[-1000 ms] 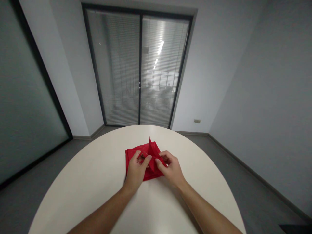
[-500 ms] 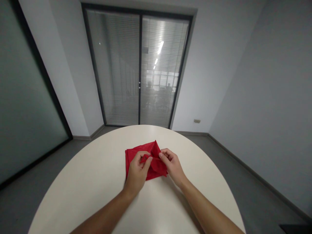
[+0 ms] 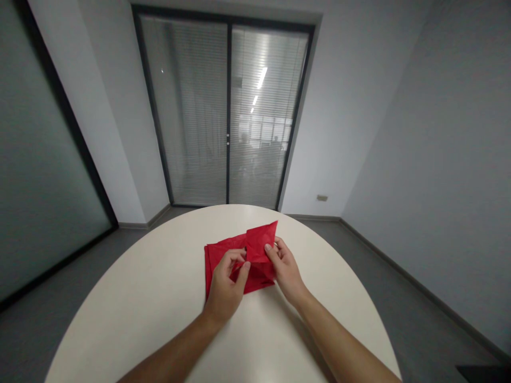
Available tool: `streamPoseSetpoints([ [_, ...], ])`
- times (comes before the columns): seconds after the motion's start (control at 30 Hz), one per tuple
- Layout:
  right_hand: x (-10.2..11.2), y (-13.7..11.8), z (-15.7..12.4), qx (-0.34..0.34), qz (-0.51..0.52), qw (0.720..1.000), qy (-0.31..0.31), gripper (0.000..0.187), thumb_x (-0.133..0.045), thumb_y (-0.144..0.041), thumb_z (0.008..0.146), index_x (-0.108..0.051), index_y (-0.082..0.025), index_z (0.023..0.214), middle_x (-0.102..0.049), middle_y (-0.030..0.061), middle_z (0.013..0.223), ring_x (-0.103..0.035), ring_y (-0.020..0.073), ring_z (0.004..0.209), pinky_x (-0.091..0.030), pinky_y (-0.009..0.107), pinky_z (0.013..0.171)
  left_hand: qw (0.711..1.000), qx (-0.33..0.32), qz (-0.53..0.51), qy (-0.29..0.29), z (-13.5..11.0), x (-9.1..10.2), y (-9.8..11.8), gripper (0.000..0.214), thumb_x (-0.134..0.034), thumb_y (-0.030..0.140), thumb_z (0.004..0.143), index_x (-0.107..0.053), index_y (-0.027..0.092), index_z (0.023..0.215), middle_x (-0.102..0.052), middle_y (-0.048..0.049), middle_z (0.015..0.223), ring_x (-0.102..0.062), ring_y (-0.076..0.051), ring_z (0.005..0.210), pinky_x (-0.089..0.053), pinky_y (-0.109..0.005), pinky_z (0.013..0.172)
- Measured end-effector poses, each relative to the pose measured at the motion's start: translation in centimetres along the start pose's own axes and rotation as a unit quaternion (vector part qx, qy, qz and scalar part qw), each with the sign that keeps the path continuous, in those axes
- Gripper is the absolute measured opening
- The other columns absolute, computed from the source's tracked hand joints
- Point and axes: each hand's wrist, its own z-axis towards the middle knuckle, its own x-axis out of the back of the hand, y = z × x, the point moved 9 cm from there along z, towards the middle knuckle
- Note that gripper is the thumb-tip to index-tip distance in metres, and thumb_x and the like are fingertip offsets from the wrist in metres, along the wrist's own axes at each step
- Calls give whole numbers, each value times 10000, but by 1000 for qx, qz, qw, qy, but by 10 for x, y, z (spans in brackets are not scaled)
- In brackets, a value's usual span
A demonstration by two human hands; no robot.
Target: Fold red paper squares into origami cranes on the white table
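Observation:
A thin red cloth (image 3: 259, 242), folded into layers, lies on the table in front of me; whether it is a bag I cannot tell. Its right part is lifted into a flap with a pointed upper corner. My right hand (image 3: 285, 266) pinches that flap at its right side, thumb on the near face and fingers behind. At the flap's lower left, my left hand (image 3: 227, 279) is closed with thumb and fingertips on the cloth's edge. The cloth's left part rests flat, partly covered by my left hand.
The round cream table (image 3: 151, 298) carries the cloth, its curved far edge just beyond it. Behind stand glazed doors with blinds (image 3: 195, 117). A wall socket (image 3: 322, 198) sits low on the right wall. A frosted panel (image 3: 35, 175) with a dark frame is at left.
The red flap has swung up and to the right, its face now turned toward me. My right hand has shifted slightly with it. My left hand has stayed nearly in place.

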Motion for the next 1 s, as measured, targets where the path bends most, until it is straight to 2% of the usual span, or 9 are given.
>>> streamPoseSetpoints([
  [0.13, -3, -1, -2, -3, 7, 1000, -9, 434, -794, -539, 738, -670, -208, 991, -745, 37, 844, -693, 229, 767, -555, 335, 706, 998, 52, -44, -2, -2, 1, -5, 179, -572, 381, 941, -581, 202, 948, -645, -88, 1136, -619, -226, 1129, -514, -362, 965],
  [0.23, -1, 0, -3, -1, -3, 1000, -8, 430, -798, -534, 735, -680, -199, 977, -755, 47, 879, -697, 245, 811, -559, 350, 739, 992, 95, -82, -13, -2, -1, -8, 270, -559, 454, 943, -589, 194, 1011, -658, -84, 1099, -651, -218, 1029, -520, -366, 941],
  [0.3, -1, 0, -3, 7, -8, 1000, -14, 410, -792, -522, 750, -676, -202, 978, -758, 46, 908, -695, 238, 819, -560, 345, 746, 985, 127, -118, -26, -2, -6, -10, 309, -560, 500, 937, -575, 195, 987, -666, -70, 1046, -665, -209, 956, -530, -364, 908],
  [0.43, 0, 0, -4, 33, -20, 999, -18, 359, -774, -480, 793, -665, -211, 1005, -757, 38, 967, -686, 205, 827, -552, 318, 774, 964, 194, -179, -24, -4, -12, -20, 367, -601, 566, 895, -533, 206, 869, -675, -31, 959, -678, -202, 919, -540, -362, 901],
  [0.57, 5, 3, -7, 34, -16, 999, -6, 378, -772, -509, 789, -666, -206, 987, -761, 52, 996, -692, 216, 862, -551, 330, 807, 931, 274, -242, -5, -10, -18, -42, 451, -640, 621, 837, -604, 212, 1024, -709, -47, 1050, -691, -222, 956, -534, -396, 939],
  [0.63, 5, 6, -8, 22, -3, 1000, -9, 402, -770, -536, 781, -667, -203, 981, -761, 65, 1025, -698, 234, 895, -554, 350, 828, 915, 295, -274, -4, -12, -22, -48, 486, -664, 622, 810, -643, 194, 1040, -724, -70, 1072, -686, -241, 1005, -521, -397, 965],
  [0.8, 7, 4, -8, 34, 30, 999, 0, 395, -744, -523, 818, -645, -224, 1057, -748, 49, 1068, -698, 223, 913, -557, 352, 865, 917, 268, -295, 6, -8, -22, -43, 404, -727, 545, 779, -685, 172, 927, -737, -74, 1006, -682, -248, 1001, -530, -369, 934],
  [0.9, 7, 1, -7, 47, 41, 998, 6, 357, -719, -499, 853, -629, -236, 1077, -743, 33, 1062, -694, 197, 877, -557, 345, 884, 928, 245, -281, 1, -7, -20, -35, 361, -739, 479, 798, -678, 180, 992, -733, -62, 1000, -688, -226, 978, -534, -346, 913],
  [1.0, 6, 0, -5, 47, 47, 998, 17, 351, -712, -491, 861, -620, -239, 1088, -742, 33, 1066, -697, 200, 881, -560, 353, 890, 938, 221, -266, -3, -5, -18, -27, 398, -759, 425, 800, -652, 191, 1105, -728, -76, 1090, -681, -234, 1064, -516, -341, 959],
])
